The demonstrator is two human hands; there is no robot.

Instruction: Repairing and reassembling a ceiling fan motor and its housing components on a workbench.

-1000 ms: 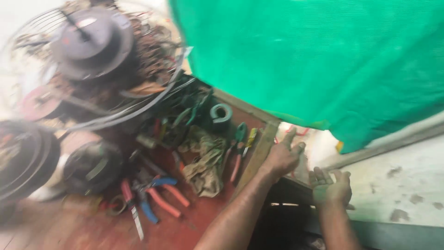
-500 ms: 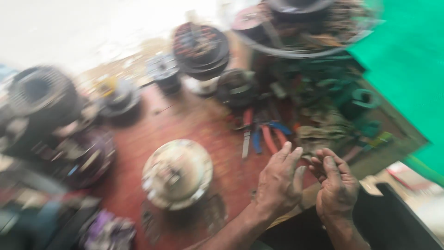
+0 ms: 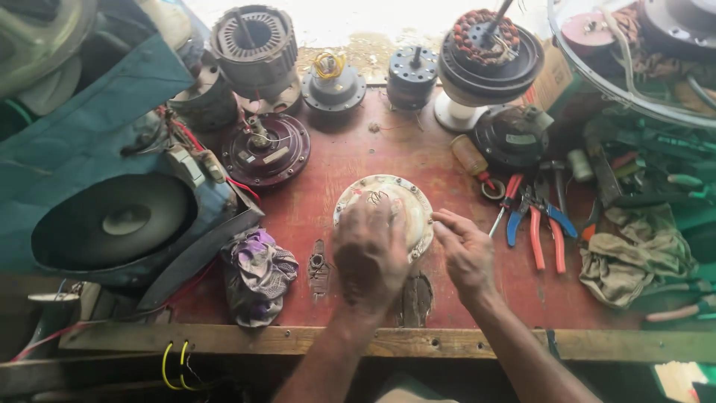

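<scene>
Left hand (image 3: 371,254) palms the round cream motor cover (image 3: 388,213); right hand (image 3: 464,254) pinches its rim. A loose grip could let it slide across the red desk (image 3: 358,153) into the pliers (image 3: 533,224).

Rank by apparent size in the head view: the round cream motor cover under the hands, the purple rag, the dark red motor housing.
1. Round cream motor cover, partly hidden by the left hand.
2. Dark red motor housing and purple rag: too alike to rank.

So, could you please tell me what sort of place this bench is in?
Most likely a small fan or motor repair workshop: wound motor cores stand along a worn red bench, pliers lie nearby, and both hands rest at a round cream motor cover.
</scene>
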